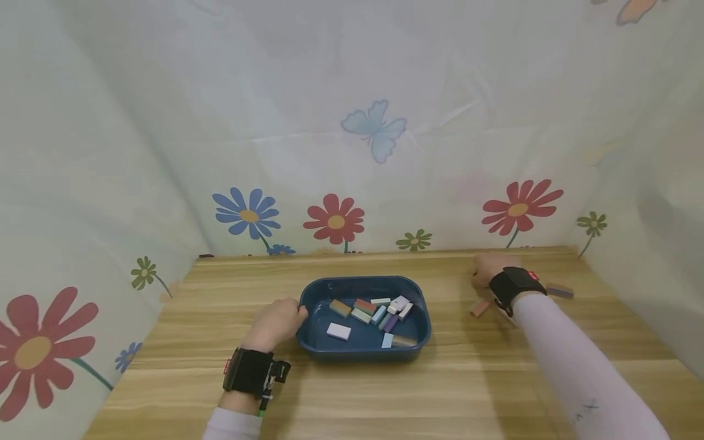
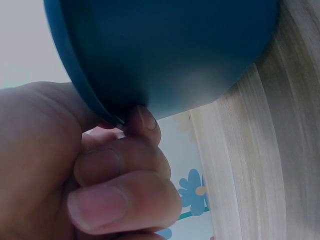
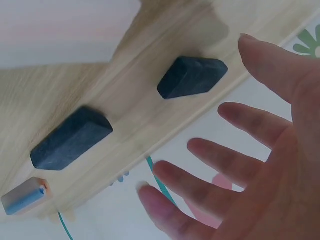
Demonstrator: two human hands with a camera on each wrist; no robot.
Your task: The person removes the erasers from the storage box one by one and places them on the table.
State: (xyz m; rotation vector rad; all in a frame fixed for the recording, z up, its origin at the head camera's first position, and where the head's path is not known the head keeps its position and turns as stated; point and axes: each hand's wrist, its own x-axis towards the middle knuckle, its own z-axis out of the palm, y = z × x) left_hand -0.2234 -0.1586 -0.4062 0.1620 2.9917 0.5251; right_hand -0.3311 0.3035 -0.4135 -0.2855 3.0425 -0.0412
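Note:
My left hand (image 1: pixel 277 324) grips the left end of a dark blue tray (image 1: pixel 363 354), fingers curled at its rim (image 2: pixel 80 87). Inside the tray lie several small rectangular blocks, among them a white block (image 1: pixel 338 331), a brown block (image 1: pixel 340 307) and a purple block (image 1: pixel 390 323). Over the table at the right is my right hand (image 1: pixel 492 267). In the right wrist view its fingers are spread with nothing between them. Near the fingertips rests a dark block (image 3: pixel 192 77); another dark block (image 3: pixel 72 137) and a grey-and-blue block (image 3: pixel 24 196) lie farther left.
On the wooden table (image 1: pixel 231 278), a reddish-brown block (image 1: pixel 480 307) lies below the right hand and a dark-edged block (image 1: pixel 560 291) right of the wrist. A flower-printed curtain (image 1: pixel 275 153) encloses the back and sides. A pale blurred shape (image 3: pixel 60 32) fills the right wrist view's upper left corner.

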